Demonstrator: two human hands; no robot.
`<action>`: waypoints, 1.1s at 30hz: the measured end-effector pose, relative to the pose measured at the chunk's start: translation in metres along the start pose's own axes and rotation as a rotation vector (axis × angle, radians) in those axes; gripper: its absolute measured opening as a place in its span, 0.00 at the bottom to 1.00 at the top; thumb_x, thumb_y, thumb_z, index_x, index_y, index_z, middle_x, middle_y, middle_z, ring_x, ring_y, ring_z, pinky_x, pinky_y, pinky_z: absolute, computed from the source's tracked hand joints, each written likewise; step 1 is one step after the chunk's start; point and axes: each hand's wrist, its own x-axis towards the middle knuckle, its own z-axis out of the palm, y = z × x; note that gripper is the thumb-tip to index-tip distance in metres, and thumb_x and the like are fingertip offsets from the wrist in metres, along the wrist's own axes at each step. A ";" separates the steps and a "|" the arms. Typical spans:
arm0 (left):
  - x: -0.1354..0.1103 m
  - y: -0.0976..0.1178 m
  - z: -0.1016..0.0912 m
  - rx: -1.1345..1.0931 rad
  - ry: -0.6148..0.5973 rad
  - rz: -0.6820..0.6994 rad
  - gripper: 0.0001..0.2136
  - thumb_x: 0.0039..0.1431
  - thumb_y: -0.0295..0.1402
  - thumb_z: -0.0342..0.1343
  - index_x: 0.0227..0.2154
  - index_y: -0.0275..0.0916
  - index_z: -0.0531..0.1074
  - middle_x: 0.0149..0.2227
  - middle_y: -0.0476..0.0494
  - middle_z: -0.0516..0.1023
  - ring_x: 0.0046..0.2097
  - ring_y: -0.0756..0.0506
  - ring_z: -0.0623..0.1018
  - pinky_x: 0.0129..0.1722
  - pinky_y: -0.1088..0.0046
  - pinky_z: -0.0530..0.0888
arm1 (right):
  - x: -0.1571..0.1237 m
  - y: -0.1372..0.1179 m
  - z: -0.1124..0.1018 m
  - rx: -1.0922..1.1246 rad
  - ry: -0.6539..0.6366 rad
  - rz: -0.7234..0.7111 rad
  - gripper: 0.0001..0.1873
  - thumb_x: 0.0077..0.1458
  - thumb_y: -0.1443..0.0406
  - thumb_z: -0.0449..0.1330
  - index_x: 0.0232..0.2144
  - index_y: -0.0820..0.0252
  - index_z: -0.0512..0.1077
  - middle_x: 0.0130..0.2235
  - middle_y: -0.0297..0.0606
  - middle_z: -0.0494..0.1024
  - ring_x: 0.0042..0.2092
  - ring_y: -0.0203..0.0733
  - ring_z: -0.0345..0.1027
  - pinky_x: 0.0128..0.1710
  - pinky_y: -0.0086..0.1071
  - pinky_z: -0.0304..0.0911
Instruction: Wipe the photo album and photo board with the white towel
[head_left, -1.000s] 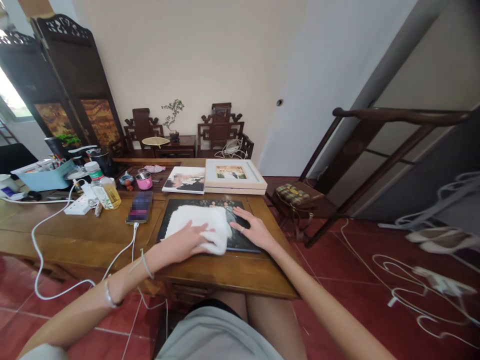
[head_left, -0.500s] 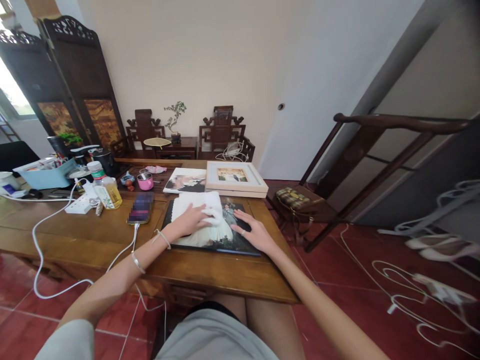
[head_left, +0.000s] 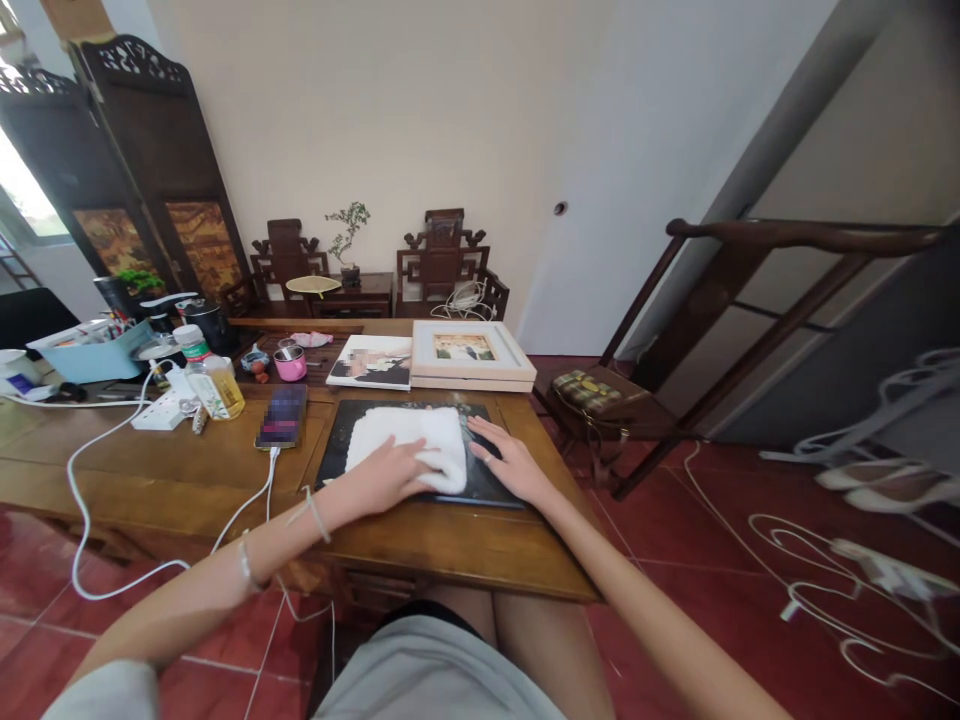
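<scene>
A dark-bordered photo panel (head_left: 480, 478) lies flat on the wooden table (head_left: 450, 545) in front of me. A white folded cloth (head_left: 409, 440) covers most of it. My left hand (head_left: 386, 472) rests palm down on the near edge of the cloth, fingers pressed onto it. My right hand (head_left: 506, 460) lies flat on the panel's right side, fingers spread, a ring on one finger. Both wrists reach in from the table's near edge.
Behind the panel sit a white framed picture (head_left: 469, 352) and a photo print (head_left: 371, 362). To the left are a phone (head_left: 281, 417) on a white cable, a power strip (head_left: 159, 408), a bottle (head_left: 210, 382), a pink cup (head_left: 289, 362) and a blue tray (head_left: 90, 350). A wooden chair (head_left: 720, 330) stands right.
My left hand has drawn the cloth back toward me over the panel, after pushing it to the far edge half a second ago. My right hand has stayed put.
</scene>
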 end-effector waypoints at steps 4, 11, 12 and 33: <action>0.041 -0.029 0.002 0.053 0.048 -0.195 0.13 0.67 0.35 0.47 0.52 0.44 0.69 0.62 0.41 0.62 0.65 0.39 0.57 0.59 0.48 0.57 | 0.000 0.003 0.001 -0.015 0.003 -0.006 0.22 0.60 0.59 0.49 0.53 0.58 0.70 0.58 0.44 0.69 0.62 0.48 0.58 0.64 0.50 0.50; 0.031 0.025 0.009 0.096 0.029 -0.136 0.13 0.67 0.32 0.47 0.50 0.45 0.71 0.63 0.44 0.60 0.64 0.37 0.59 0.58 0.45 0.58 | 0.000 0.008 0.002 -0.008 0.008 -0.036 0.22 0.58 0.61 0.50 0.53 0.58 0.70 0.59 0.44 0.69 0.62 0.49 0.58 0.63 0.50 0.51; 0.021 0.037 0.009 0.097 0.019 -0.098 0.12 0.67 0.32 0.47 0.49 0.44 0.72 0.63 0.45 0.60 0.64 0.37 0.59 0.58 0.46 0.58 | 0.000 0.008 0.002 -0.003 0.005 -0.043 0.23 0.57 0.62 0.50 0.53 0.57 0.70 0.59 0.43 0.69 0.62 0.48 0.58 0.63 0.50 0.52; 0.038 0.083 0.022 0.128 -0.023 -0.044 0.14 0.65 0.29 0.46 0.49 0.42 0.72 0.64 0.42 0.57 0.64 0.29 0.55 0.53 0.35 0.60 | 0.000 0.012 -0.003 0.484 0.063 0.254 0.35 0.60 0.43 0.35 0.55 0.51 0.68 0.58 0.34 0.71 0.60 0.48 0.61 0.62 0.48 0.52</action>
